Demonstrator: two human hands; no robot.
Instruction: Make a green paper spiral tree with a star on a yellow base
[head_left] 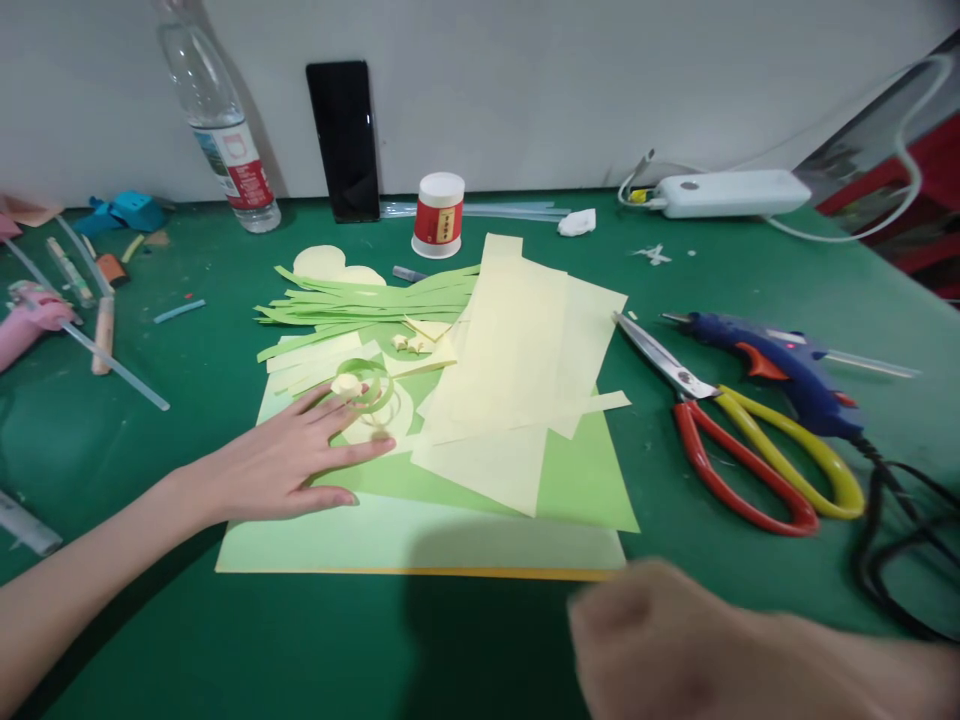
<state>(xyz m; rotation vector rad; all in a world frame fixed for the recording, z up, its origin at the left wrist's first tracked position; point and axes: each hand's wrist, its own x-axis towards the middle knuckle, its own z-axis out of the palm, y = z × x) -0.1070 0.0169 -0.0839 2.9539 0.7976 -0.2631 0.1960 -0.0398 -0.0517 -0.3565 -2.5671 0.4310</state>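
My left hand lies palm down with its fingers spread, at the left side of the paper pile. Its fingertips touch a coiled green paper strip and a small cream paper piece. Under and beside them is a round cream paper shape. Cream paper sheets overlap on larger green sheets. Narrow green paper strips form a bundle behind my hand. My right hand hovers at the lower right, smeared by motion, so its fingers cannot be made out.
Scissors with red and yellow handles and a blue glue gun lie at right. A pink glue gun is at left. Along the wall stand a water bottle, phone, red-and-white tub and white power strip.
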